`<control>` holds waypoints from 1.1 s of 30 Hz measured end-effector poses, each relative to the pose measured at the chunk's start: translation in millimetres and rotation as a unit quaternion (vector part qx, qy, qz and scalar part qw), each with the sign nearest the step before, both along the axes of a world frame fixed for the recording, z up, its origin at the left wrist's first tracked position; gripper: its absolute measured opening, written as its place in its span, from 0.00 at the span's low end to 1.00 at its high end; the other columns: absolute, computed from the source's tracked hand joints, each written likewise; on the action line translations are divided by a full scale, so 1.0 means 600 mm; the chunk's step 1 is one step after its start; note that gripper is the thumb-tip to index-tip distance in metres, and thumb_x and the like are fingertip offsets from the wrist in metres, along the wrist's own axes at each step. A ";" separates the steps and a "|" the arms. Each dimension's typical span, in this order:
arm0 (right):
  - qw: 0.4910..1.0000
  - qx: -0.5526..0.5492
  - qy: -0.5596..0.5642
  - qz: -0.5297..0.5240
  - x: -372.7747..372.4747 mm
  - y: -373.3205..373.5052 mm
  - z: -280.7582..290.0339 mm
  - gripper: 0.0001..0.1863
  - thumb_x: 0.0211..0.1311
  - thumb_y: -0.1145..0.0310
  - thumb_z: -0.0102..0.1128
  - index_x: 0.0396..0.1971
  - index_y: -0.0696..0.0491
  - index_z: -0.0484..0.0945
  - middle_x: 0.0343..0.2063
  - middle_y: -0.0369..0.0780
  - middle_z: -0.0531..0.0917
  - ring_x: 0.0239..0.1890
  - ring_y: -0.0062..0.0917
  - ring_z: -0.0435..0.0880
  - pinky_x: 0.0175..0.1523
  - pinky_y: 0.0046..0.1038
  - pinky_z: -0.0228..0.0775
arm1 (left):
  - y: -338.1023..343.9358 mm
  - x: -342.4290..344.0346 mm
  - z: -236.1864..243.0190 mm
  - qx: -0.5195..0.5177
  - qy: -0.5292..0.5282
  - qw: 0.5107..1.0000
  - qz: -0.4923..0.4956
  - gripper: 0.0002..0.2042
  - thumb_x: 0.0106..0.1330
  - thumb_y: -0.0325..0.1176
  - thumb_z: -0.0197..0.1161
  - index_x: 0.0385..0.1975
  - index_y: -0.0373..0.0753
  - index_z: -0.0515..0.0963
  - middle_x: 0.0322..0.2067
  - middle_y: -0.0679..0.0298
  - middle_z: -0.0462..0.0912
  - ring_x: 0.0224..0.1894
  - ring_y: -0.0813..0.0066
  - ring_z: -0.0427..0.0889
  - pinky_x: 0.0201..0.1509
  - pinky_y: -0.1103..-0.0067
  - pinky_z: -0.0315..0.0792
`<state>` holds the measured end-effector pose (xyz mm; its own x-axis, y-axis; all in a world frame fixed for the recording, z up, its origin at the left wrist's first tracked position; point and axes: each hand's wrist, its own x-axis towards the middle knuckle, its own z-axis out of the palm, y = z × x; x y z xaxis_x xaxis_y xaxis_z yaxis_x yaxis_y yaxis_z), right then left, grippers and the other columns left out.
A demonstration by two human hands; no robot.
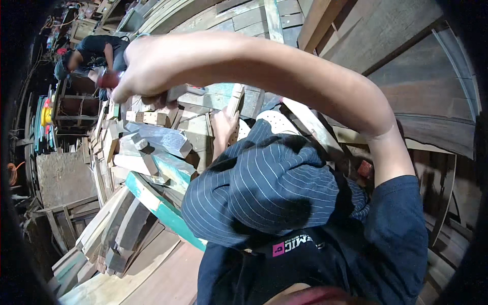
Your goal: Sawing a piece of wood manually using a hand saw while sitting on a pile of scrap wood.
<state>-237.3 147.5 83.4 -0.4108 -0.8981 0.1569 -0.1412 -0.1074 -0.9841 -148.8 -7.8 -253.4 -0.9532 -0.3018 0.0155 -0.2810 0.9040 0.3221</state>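
Left hand grasps a narrow wood strip. Right hand, farther left: grip cannot be confirmed. Advise bracing the strip firmly.

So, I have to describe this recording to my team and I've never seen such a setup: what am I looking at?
There is no robot here, only a person's two bare hands. The picture comes from a wide fisheye camera worn on that person's head, looking down, so straight edges bend near the rim. The long right arm crosses the view to the right hand, which seems closed on a reddish thing too unclear to name. Beyond the pinstriped trousers, the left hand holds a pale wooden strip. Cut timber lies piled on the left, with a teal-painted plank. Another person is at upper left.
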 end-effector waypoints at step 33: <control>0.990 -0.033 -0.133 0.022 -0.009 0.048 -0.017 0.10 0.54 0.66 0.62 0.24 0.59 0.76 0.16 0.37 0.75 0.15 0.23 0.72 0.20 0.26 0.65 | 0.003 0.026 -0.004 0.036 0.157 0.987 0.001 0.29 0.62 0.41 0.62 0.61 0.39 0.61 0.40 0.45 0.81 0.41 0.51 0.81 0.44 0.66 0.73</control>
